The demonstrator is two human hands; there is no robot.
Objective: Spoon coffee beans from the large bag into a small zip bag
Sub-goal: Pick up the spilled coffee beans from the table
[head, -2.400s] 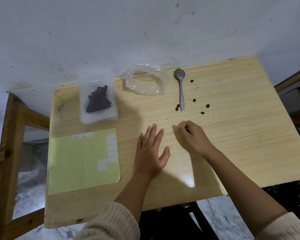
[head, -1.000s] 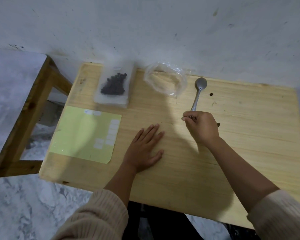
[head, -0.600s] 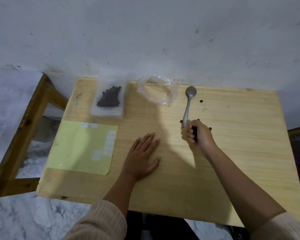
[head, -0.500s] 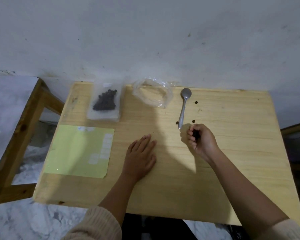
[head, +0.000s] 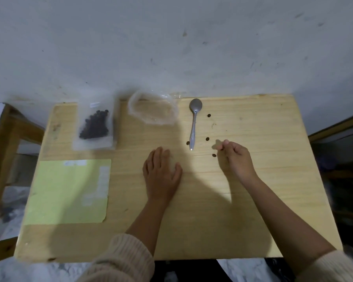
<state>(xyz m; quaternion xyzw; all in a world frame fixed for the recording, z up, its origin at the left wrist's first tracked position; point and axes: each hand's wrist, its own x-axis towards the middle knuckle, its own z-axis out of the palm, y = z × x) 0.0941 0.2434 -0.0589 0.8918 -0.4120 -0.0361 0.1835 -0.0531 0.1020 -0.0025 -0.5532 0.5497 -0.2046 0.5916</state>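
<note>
A small zip bag [head: 94, 127] with dark coffee beans lies flat at the table's back left. To its right sits the large clear bag [head: 151, 110], open and crumpled. Right of that lies a metal spoon [head: 194, 123], bowl towards the wall. Several loose beans [head: 207, 139] are scattered around the spoon's handle. My left hand [head: 161, 174] rests flat on the wood. My right hand [head: 234, 157] has curled fingers, and its thumb and forefinger pinch together at the tabletop among the loose beans; any bean in the pinch is hidden.
A yellow-green sheet [head: 69, 190] with white labels lies at the front left of the wooden table [head: 273, 180]. A grey wall stands right behind the table. A wooden frame [head: 6, 139] is at the left and dark furniture at the right.
My right hand, which showed a dark bean inside its curled fingers, has moved from the spoon's handle end to the right among the loose beans. The left hand stays flat.
</note>
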